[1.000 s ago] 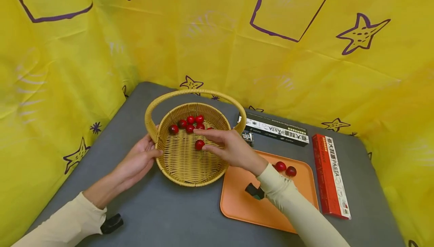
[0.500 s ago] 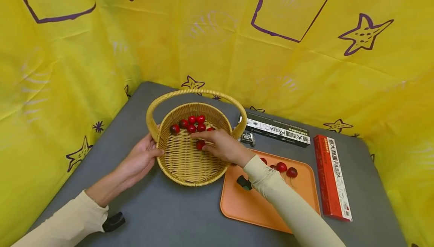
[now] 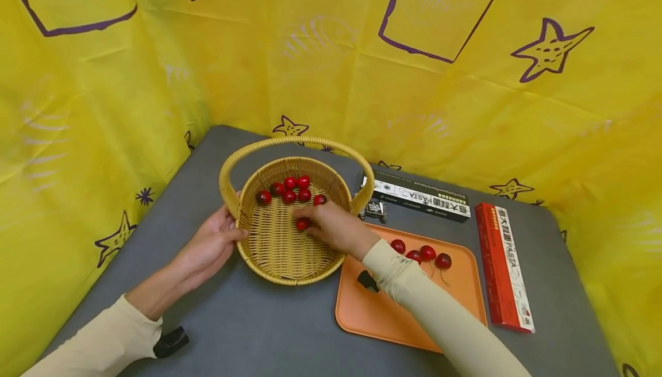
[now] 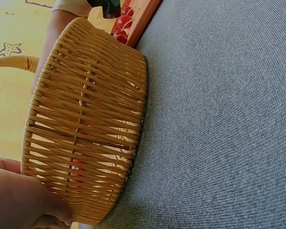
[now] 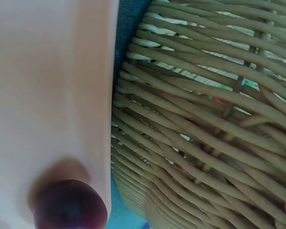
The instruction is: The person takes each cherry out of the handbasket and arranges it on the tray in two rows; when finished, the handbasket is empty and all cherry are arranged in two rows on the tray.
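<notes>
A round wicker basket (image 3: 279,250) with a tall handle stands on the grey table, several red cherries (image 3: 264,197) grouped toward its far side. My left hand (image 3: 214,239) grips the basket's left rim, thumb over the edge; in the left wrist view that hand (image 4: 26,202) is at the basket's side (image 4: 86,109). Inside the basket, my right hand (image 3: 338,227) has its fingers around a cherry (image 3: 303,224) lower than the group. The right wrist view shows the woven wall (image 5: 205,119) but not the hand.
On the orange tray (image 3: 362,314), right of the basket, lie several cherries (image 3: 443,261). Behind it are a black pasta box (image 3: 419,199) and a small black-and-silver packet (image 3: 374,210). A red pasta box (image 3: 504,268) lies on the far right. Yellow cloth (image 3: 310,66) hangs behind the table.
My right hand has shifted left and slightly down in the basket, its fingers drawing in around the lower cherry. More cherries on the tray have come into view. The left hand keeps its grip.
</notes>
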Motion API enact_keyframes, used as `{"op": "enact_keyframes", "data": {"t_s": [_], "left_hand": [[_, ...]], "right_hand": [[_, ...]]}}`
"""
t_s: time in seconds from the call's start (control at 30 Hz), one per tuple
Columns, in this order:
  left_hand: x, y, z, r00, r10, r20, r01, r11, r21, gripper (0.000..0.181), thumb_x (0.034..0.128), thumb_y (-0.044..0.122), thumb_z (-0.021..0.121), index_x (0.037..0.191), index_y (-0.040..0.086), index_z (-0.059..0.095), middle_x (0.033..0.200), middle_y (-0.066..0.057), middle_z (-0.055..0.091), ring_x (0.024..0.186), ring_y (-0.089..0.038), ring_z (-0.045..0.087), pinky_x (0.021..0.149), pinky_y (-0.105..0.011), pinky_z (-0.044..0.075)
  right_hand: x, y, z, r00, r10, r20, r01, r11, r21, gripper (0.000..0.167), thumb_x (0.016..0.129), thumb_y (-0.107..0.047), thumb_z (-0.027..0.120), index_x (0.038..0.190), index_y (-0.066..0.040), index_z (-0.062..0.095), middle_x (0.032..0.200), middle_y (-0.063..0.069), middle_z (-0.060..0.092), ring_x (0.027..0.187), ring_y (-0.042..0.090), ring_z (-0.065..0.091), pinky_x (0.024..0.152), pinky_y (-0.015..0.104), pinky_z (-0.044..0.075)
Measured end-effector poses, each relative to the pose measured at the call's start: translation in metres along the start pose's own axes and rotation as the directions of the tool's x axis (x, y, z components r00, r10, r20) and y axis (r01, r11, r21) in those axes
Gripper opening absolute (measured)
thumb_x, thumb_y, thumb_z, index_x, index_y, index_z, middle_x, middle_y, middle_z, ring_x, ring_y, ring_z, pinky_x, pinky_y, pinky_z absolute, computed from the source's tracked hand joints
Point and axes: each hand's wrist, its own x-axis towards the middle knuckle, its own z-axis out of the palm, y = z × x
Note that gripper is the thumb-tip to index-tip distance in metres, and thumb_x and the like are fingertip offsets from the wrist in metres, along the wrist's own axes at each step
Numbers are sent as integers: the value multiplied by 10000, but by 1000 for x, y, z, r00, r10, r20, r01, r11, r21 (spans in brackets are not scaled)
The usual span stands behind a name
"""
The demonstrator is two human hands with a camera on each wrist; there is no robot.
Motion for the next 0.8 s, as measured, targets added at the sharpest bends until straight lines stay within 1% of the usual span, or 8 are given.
{"op": "enact_keyframes", "data": {"t_s": [0.13, 0.33, 0.43, 0.53, 0.67, 0.73, 0.77, 0.8], "left_hand": [[-1, 0, 0, 1000, -2, 0, 2, 1000, 10, 924, 985, -150, 403, 1678, 94, -158, 1771, -83, -110, 1618, -240, -77, 1300, -433, 36], [-3, 0, -1, 1000, -13, -2, 13, 1000, 22, 920, 990, -144, 409, 1685, 103, -140, 1777, -86, -68, 1622, -232, -42, 1304, -401, 81], [-3, 0, -2, 1000, -10, 7, 10, 1000, 19, 926, 991, -143, 410, 1683, 109, -151, 1776, -98, -73, 1622, -243, -44, 1302, -374, 109], [-1, 0, -2, 1000, 4, 19, -4, 1000, 10, 931, 983, -152, 408, 1681, 102, -153, 1775, -103, -82, 1620, -247, -52, 1296, -342, 133], [-1, 0, -2, 1000, 13, 18, -13, 1000, 0, 920, 976, -165, 398, 1682, 81, -139, 1774, -124, -70, 1620, -250, -45, 1290, -319, 150], [0, 0, -1, 1000, 15, 14, -15, 1000, -6, 915, 973, -171, 394, 1680, 68, -134, 1772, -144, -61, 1620, -255, -40, 1290, -314, 152], [0, -1, -2, 1000, 15, 14, -15, 1000, -8, 915, 973, -172, 394, 1680, 68, -135, 1771, -147, -64, 1619, -255, -41, 1290, -314, 151], [0, -1, -2, 1000, 15, 14, -15, 1000, -10, 915, 975, -170, 396, 1680, 70, -137, 1771, -149, -67, 1620, -255, -42, 1291, -315, 149]], "right_hand": [[-1, -1, 0, 1000, -10, 0, 10, 1000, 5, 310, 981, -76, 747, 1287, -125, 746, 1185, -12, 758, 964, 123, 700, 840, 261, 573], [-8, -4, -7, 996, -67, -59, 73, 992, 107, 361, 1000, -93, 726, 1361, -116, 726, 1331, 2, 734, 1151, 112, 702, 940, 241, 564], [-21, -12, -18, 992, -79, -100, 95, 981, 171, 377, 1011, -115, 718, 1387, -143, 716, 1373, -6, 712, 1146, 78, 705, 895, 219, 569], [-44, -20, -34, 987, -64, -151, 98, 968, 230, 403, 1010, -113, 718, 1403, -205, 709, 1422, -45, 676, 1121, 31, 708, 781, 205, 576], [-84, -22, -54, 976, -16, -216, 85, 946, 312, 453, 994, -79, 725, 1416, -244, 700, 1456, -89, 649, 826, 10, 742, 597, 217, 567], [-108, -17, -63, 966, 8, -258, 70, 954, 291, 480, 977, -66, 742, 1418, -251, 700, 1440, -101, 661, 693, 5, 672, 512, 197, 487], [-120, -14, -67, 960, 23, -281, 58, 959, 278, 491, 966, -58, 750, 1416, -248, 702, 1432, -102, 665, 701, 13, 682, 543, 181, 523], [-133, -10, -70, 951, 36, -309, 44, 968, 249, 504, 951, -49, 764, 1412, -245, 705, 1423, -96, 672, 768, 11, 711, 584, 165, 544]]}}
